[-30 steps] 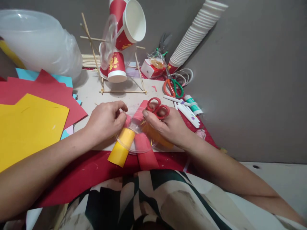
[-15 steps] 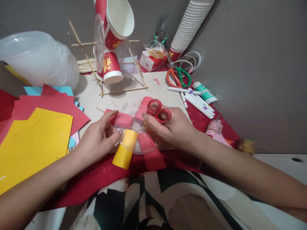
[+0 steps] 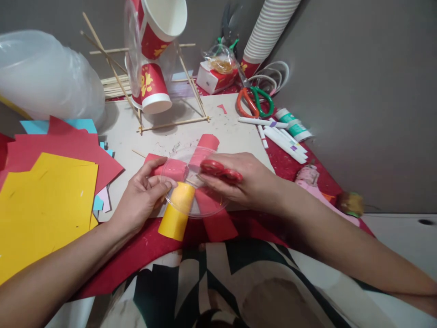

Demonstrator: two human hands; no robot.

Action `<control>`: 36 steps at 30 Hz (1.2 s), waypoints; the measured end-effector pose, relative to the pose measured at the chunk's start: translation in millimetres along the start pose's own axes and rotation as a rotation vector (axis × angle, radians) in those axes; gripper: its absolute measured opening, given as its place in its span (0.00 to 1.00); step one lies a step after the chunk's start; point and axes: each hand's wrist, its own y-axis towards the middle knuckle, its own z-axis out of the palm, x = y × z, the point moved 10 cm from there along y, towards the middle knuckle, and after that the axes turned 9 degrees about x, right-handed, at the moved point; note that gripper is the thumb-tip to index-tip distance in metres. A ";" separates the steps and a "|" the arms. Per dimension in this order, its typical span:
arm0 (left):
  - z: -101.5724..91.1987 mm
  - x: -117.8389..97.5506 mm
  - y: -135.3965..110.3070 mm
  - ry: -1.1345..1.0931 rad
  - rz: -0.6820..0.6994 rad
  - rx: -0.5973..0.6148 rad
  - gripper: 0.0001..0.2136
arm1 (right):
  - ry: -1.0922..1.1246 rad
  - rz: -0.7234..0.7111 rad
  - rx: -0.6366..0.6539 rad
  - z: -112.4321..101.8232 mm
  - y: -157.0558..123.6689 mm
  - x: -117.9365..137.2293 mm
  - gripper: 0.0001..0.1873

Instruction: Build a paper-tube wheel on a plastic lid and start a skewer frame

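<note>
My left hand [image 3: 145, 189] pinches the left rim of a clear plastic disc [image 3: 213, 207], thumb on top. Red paper tubes [image 3: 205, 148] and a yellow paper tube [image 3: 175, 218] spread outward around the disc like spokes. Over the disc's right side, my right hand [image 3: 239, 180] is closed round small red-handled scissors [image 3: 220, 169]. Their blades are mostly hidden by the hand and point down toward the disc's middle. A thin stick shows near the centre, between the tubes.
Behind stands a stick frame [image 3: 174, 124] with red paper cups [image 3: 155, 86]. Yellow paper [image 3: 48, 200] and red sheets lie left. At right are larger scissors [image 3: 248, 102], white markers [image 3: 285, 143], a glue bottle [image 3: 295, 125] and a leaning cup stack [image 3: 269, 32].
The red scissors have tipped over flatter, their handles now lower and nearer the right hand's fingers. My left hand keeps its hold on the disc. The view has shifted slightly.
</note>
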 end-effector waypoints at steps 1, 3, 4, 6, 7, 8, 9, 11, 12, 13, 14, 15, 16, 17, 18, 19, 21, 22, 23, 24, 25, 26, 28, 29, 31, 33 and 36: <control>0.1 0.3 -0.2 0.000 0.003 0.000 0.26 | 0.009 -0.007 0.011 1.9 0.0 1.1 0.12; 0.3 1.4 -0.9 0.000 0.008 0.002 0.26 | 0.050 0.061 -0.048 0.5 -0.9 -6.0 0.12; 0.7 2.2 -1.1 -0.002 0.010 0.007 0.25 | 0.078 0.133 -0.112 -2.1 -2.5 -13.8 0.13; 1.6 3.6 -1.7 -0.005 0.020 0.016 0.24 | 0.144 0.293 -0.228 -5.1 -7.9 -32.1 0.17; 1.9 4.2 -1.9 -0.005 0.025 0.017 0.24 | 0.173 0.350 -0.265 -5.0 -10.2 -38.9 0.19; 2.2 4.8 -2.0 -0.001 0.029 0.017 0.24 | 0.190 0.377 -0.279 -4.0 -11.0 -42.5 0.20; 2.2 5.2 -2.2 0.006 0.033 0.014 0.24 | 0.190 0.380 -0.280 -3.4 -10.6 -43.3 0.20; 2.1 5.4 -2.3 0.023 0.039 0.007 0.24 | 0.150 0.331 -0.273 -5.3 -8.4 -38.1 0.20; 2.2 5.3 -2.2 0.031 0.041 0.007 0.25 | 0.118 0.285 -0.253 -6.1 -6.6 -32.8 0.19; 2.3 4.8 -2.1 0.036 0.044 0.008 0.25 | 0.087 0.236 -0.219 -6.0 -4.5 -26.7 0.18; 2.5 4.3 -2.0 0.039 0.047 0.010 0.26 | 0.059 0.187 -0.178 -5.0 -2.6 -20.6 0.17; 2.5 4.0 -2.0 0.043 0.046 0.011 0.26 | 0.037 0.136 -0.137 -3.8 -1.1 -14.4 0.15; 2.8 4.0 -1.9 0.046 0.041 0.015 0.27 | 0.019 0.090 -0.101 -2.4 0.0 -8.8 0.13; 2.9 4.2 -2.0 0.050 0.036 0.018 0.27 | 0.008 0.063 -0.077 -1.3 0.6 -5.3 0.12; 3.1 4.3 -2.1 0.054 0.033 0.022 0.27 | 0.009 0.060 -0.070 -1.0 0.9 -4.7 0.11; 3.3 4.4 -2.2 0.057 0.030 0.024 0.28 | 0.019 0.085 -0.079 -1.3 0.8 -7.2 0.12; 3.3 4.1 -2.5 0.064 0.031 0.024 0.28 | 0.048 0.202 -0.135 -3.4 -1.3 -19.2 0.15; 3.0 3.8 -2.6 0.066 0.035 0.021 0.28 | 0.056 0.271 -0.171 -4.4 -3.4 -26.0 0.17; 2.7 3.6 -2.6 0.068 0.036 0.018 0.28 | 0.053 0.322 -0.205 -5.4 -5.5 -30.6 0.18; 2.4 3.9 -2.5 0.069 0.034 0.015 0.28 | 0.040 0.346 -0.232 -6.3 -7.0 -32.1 0.19; 2.3 4.3 -2.4 0.068 0.031 0.014 0.28 | 0.020 0.343 -0.242 -6.3 -7.4 -30.8 0.20; 2.6 4.7 -2.1 0.065 0.030 0.018 0.27 | -0.004 0.310 -0.239 -5.8 -6.8 -26.3 0.20; 3.3 5.6 -1.4 0.050 0.034 0.029 0.27 | -0.060 0.179 -0.208 -3.3 -4.4 -11.0 0.17; 3.7 6.1 -1.0 0.038 0.039 0.036 0.28 | -0.086 0.106 -0.176 -0.5 -3.5 -2.8 0.15; 4.4 7.3 -0.5 0.011 0.051 0.052 0.27 | -0.100 0.010 -0.116 5.2 -3.0 6.5 0.13; 4.3 9.2 -0.3 -0.003 0.054 0.058 0.27 | -0.061 0.076 -0.147 2.8 -4.2 -2.5 0.13; 3.6 10.5 -0.6 0.003 0.061 0.060 0.27 | 0.052 0.332 -0.317 -7.8 -12.8 -33.1 0.17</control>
